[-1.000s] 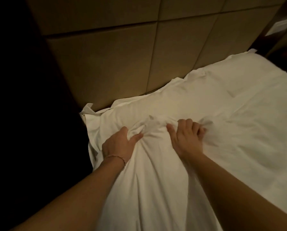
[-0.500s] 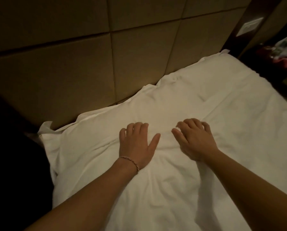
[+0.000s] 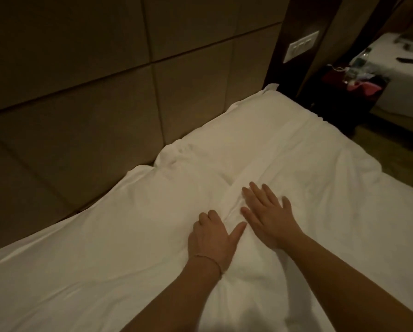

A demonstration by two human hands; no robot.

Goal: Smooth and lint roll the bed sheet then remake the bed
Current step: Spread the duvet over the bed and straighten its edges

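The white bed sheet [image 3: 128,248], soft and creased, is lying against the padded headboard [image 3: 104,92], ridging into a fold between both hands. The right hand [image 3: 270,216] is pressing flat, fingers straight; the left hand [image 3: 211,238] is resting with fingers partly curled, gripping nothing evident. Advisable: sweeping outward from the fold with flat palms.

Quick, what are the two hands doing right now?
Left hand: on the white sheet, thumb out; fingertips sink into a fold, so a grip cannot be told.
Right hand: open, flat on the sheet.

White, creased bed sheet [image 3: 128,248] lies spread across the bed.
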